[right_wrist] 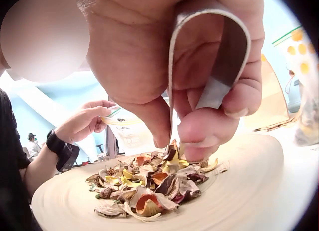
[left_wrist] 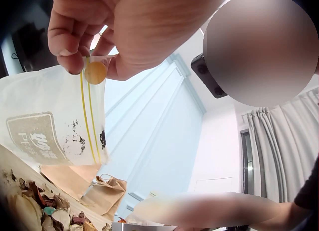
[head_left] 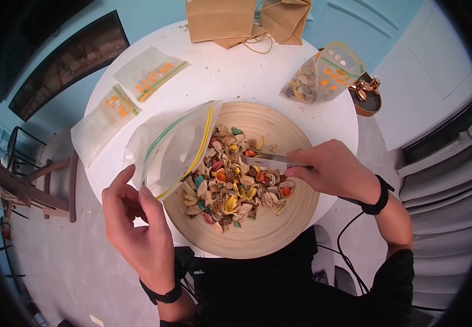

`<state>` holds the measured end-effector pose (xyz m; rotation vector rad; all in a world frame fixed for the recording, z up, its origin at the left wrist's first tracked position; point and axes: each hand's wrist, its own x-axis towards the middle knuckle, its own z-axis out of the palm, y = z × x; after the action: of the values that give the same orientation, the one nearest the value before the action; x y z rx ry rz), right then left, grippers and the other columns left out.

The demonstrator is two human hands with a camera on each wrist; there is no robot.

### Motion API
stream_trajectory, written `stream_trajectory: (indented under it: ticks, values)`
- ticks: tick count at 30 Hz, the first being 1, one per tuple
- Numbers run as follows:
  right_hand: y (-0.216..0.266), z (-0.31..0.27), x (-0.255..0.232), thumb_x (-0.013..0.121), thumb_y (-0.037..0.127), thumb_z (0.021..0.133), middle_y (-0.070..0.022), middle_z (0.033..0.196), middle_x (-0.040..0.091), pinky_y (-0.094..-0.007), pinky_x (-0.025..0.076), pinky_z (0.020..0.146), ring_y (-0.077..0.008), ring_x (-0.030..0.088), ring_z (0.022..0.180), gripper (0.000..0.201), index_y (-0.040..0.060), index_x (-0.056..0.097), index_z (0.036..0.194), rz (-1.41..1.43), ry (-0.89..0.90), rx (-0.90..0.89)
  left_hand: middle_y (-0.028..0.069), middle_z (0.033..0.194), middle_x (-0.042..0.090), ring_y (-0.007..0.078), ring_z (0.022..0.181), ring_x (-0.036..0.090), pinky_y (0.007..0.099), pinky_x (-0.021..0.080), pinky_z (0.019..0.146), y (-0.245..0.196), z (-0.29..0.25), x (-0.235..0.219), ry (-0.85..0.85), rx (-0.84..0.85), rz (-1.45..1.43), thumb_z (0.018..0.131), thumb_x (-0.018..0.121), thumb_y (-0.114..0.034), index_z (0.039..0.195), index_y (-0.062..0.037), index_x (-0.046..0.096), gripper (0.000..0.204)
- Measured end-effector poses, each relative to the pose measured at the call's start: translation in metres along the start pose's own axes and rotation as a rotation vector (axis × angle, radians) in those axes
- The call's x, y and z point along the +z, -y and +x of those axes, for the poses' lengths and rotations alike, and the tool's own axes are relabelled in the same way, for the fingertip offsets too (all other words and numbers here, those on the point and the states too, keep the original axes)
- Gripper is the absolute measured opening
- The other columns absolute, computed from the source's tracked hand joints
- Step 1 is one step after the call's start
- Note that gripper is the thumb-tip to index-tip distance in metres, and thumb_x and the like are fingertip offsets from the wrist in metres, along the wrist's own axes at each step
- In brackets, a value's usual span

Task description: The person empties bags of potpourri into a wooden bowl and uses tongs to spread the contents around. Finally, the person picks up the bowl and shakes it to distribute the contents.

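Observation:
My left hand [head_left: 143, 231] pinches the rim of a clear zip bag [head_left: 173, 144], which tilts open over the left side of a round wooden plate [head_left: 296, 223]. In the left wrist view, the thumb and fingers grip the bag's edge [left_wrist: 92, 111] beside its yellow zip lines. My right hand [head_left: 342, 166] holds metal tongs [head_left: 277, 159], bent in a loop at the back as the right wrist view shows. Their tips are at a small orange-red piece [head_left: 250, 153] above the heap. Dried potpourri [head_left: 227, 188] in beige, yellow, red and green lies heaped on the plate.
Two flat zip bags [head_left: 151, 76] lie at the table's left. A filled zip bag [head_left: 323, 76] stands at the back right. Brown paper bags [head_left: 219, 22] stand at the far edge of the white table [head_left: 236, 71]. A dark tray with copper-coloured objects [head_left: 367, 92] sits beyond the right edge.

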<state>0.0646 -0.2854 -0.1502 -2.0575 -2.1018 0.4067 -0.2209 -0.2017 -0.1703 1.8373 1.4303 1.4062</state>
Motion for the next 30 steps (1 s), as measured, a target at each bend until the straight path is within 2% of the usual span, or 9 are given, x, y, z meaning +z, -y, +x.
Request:
stream_trajectory:
  ticks: [5, 7, 10, 14, 18, 22, 24, 28, 30]
  values:
    - [0.002, -0.006, -0.016, 0.072, 0.028, 0.091, -0.0155, 0.061, 0.060, -0.0424, 0.046, 0.056, -0.0357, 0.061, 0.059, 0.022, 0.0063, 0.071, 0.093, 0.035, -0.097, -0.003, 0.0004, 0.079, 0.049, 0.0063, 0.064, 0.046, 0.0216, 0.042, 0.059, -0.001, 0.000, 0.000, 0.017, 0.004, -0.007, 0.092, 0.060, 0.002, 0.120, 0.0012, 0.065, 0.029]
    - [0.007, -0.005, -0.024, 0.074, 0.024, 0.089, -0.0158, 0.063, 0.061, -0.0406, 0.045, 0.055, -0.0353, 0.059, 0.058, 0.020, 0.0057, 0.072, 0.096, 0.083, -0.228, -0.044, 0.0006, 0.079, 0.049, 0.0063, 0.064, 0.046, 0.0215, 0.042, 0.059, -0.002, 0.000, 0.001, 0.016, -0.001, -0.013, 0.092, 0.060, 0.002, 0.120, 0.0013, 0.065, 0.029]
    - [0.022, -0.001, -0.046, 0.075, 0.021, 0.088, -0.0155, 0.062, 0.060, -0.0393, 0.043, 0.054, -0.0349, 0.057, 0.056, 0.019, 0.0053, 0.073, 0.098, 0.079, -0.197, 0.020, 0.0017, 0.080, 0.049, 0.0072, 0.064, 0.048, 0.0222, 0.043, 0.058, -0.003, 0.000, 0.003, 0.037, 0.018, -0.022, 0.090, 0.061, 0.003, 0.119, 0.0009, 0.065, 0.029]
    - [0.036, 0.014, -0.058, 0.074, 0.020, 0.088, -0.0155, 0.059, 0.055, -0.0401, 0.041, 0.052, -0.0348, 0.055, 0.054, 0.016, 0.0043, 0.071, 0.090, 0.063, -0.224, -0.148, 0.0039, 0.082, 0.050, 0.0093, 0.062, 0.049, 0.0239, 0.044, 0.055, -0.004, -0.001, 0.003, 0.062, 0.073, 0.000, 0.088, 0.064, 0.004, 0.119, -0.0001, 0.065, 0.031]
    - [0.059, 0.050, -0.047, 0.069, 0.028, 0.090, -0.0172, 0.065, 0.061, -0.0483, 0.046, 0.060, -0.0389, 0.061, 0.064, 0.028, 0.0027, 0.067, 0.078, 0.025, -0.147, -0.317, 0.0044, 0.082, 0.050, 0.0102, 0.062, 0.049, 0.0247, 0.044, 0.054, -0.011, -0.003, 0.003, 0.097, 0.111, 0.022, 0.089, 0.063, 0.003, 0.119, -0.0004, 0.065, 0.030]
    - [0.069, 0.067, -0.038, 0.068, 0.030, 0.090, -0.0174, 0.067, 0.063, -0.0515, 0.047, 0.064, -0.0405, 0.063, 0.067, 0.031, 0.0034, 0.065, 0.073, -0.016, -0.110, -0.321, -0.0015, 0.079, 0.050, 0.0041, 0.065, 0.045, 0.0204, 0.040, 0.059, -0.011, -0.002, 0.004, 0.098, 0.076, 0.009, 0.093, 0.060, 0.001, 0.120, -0.0001, 0.063, 0.027]
    - [0.069, 0.059, -0.043, 0.068, 0.031, 0.091, -0.0169, 0.066, 0.062, -0.0490, 0.048, 0.062, -0.0393, 0.063, 0.065, 0.032, 0.0028, 0.065, 0.077, 0.004, -0.056, -0.259, 0.0045, 0.082, 0.050, 0.0109, 0.062, 0.050, 0.0255, 0.045, 0.054, -0.008, -0.001, 0.002, 0.084, 0.093, 0.022, 0.089, 0.062, 0.003, 0.119, -0.0006, 0.064, 0.030]
    - [0.055, 0.018, -0.052, 0.071, 0.031, 0.090, -0.0154, 0.064, 0.061, -0.0442, 0.049, 0.059, -0.0362, 0.063, 0.062, 0.030, 0.0023, 0.065, 0.087, 0.033, -0.078, -0.193, 0.0042, 0.081, 0.050, 0.0106, 0.062, 0.049, 0.0249, 0.044, 0.056, -0.002, 0.005, -0.002, 0.060, 0.065, 0.025, 0.089, 0.062, 0.004, 0.119, -0.0005, 0.065, 0.030]
    - [0.050, -0.004, -0.049, 0.075, 0.031, 0.088, -0.0122, 0.066, 0.061, -0.0395, 0.048, 0.055, -0.0319, 0.063, 0.060, 0.032, 0.0029, 0.065, 0.101, 0.053, -0.077, -0.070, 0.0034, 0.079, 0.050, 0.0093, 0.063, 0.048, 0.0238, 0.043, 0.057, 0.004, 0.016, -0.006, 0.001, 0.092, 0.032, 0.090, 0.061, 0.004, 0.119, -0.0002, 0.065, 0.029]
